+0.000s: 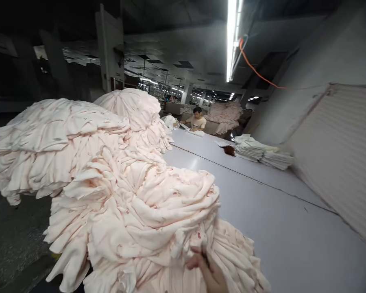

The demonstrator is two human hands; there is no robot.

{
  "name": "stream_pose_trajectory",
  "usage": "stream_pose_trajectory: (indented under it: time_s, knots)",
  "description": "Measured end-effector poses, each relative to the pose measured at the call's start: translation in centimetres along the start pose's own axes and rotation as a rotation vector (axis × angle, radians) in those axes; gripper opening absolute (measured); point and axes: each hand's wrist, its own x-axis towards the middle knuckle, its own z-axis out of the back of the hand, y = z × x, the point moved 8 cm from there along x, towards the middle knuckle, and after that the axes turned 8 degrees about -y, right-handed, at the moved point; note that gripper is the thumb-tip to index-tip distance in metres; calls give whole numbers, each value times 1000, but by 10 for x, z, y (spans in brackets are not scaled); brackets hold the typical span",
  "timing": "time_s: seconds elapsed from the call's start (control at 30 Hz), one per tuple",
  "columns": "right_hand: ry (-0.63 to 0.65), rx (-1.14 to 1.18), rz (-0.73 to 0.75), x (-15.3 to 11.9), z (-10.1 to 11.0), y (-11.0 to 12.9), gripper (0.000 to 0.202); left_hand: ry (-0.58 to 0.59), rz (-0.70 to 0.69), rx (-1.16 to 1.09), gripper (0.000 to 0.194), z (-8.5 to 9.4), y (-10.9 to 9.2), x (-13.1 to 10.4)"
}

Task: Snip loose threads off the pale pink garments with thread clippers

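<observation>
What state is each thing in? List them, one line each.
Hand: raised at the bottom edge, fingers on the near pile; which hand, cannot tell.
Near pile of pink cloth: heaped loose, crumpled, on the table.
Far pink piles: heaped high, rumpled.
White table: long, bare on the right side.
Folded white stacks: flat, layered.
Ceiling tube light: lit.
Person at the far end: bent over the table.

No text, label, brand, number or sign can be read anywhere in the view. The small reddish marks on the pink cloth pile (134, 203) are too blurred to tell.
</observation>
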Motion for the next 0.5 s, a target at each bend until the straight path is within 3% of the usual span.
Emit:
stream_pose_trajectory:
  time_s: [0.07,0.1,0.17,0.23,0.3,0.4,0.5]
  knots:
    - [216,27,-16,-2,-48,-1,61,-21,42,27,27,-5,7,-5]
    - [284,-9,12,-1,-63,-4,62,-33,62,39,28,-4,13,-6]
    - [313,-114,99,7,-71,-8,55,-67,115,68,36,0,32,-7]
    - [242,-182,139,23,-57,-11,47,-138,217,145,59,9,61,-7]
    - [135,-193,109,40,-28,-11,48,-190,306,217,78,16,88,-9]
    - [-12,-186,65,60,23,-7,56,-197,327,218,71,19,108,-14]
    - [-133,-56,-74,66,60,-14,62,-208,308,185,60,33,103,-14]
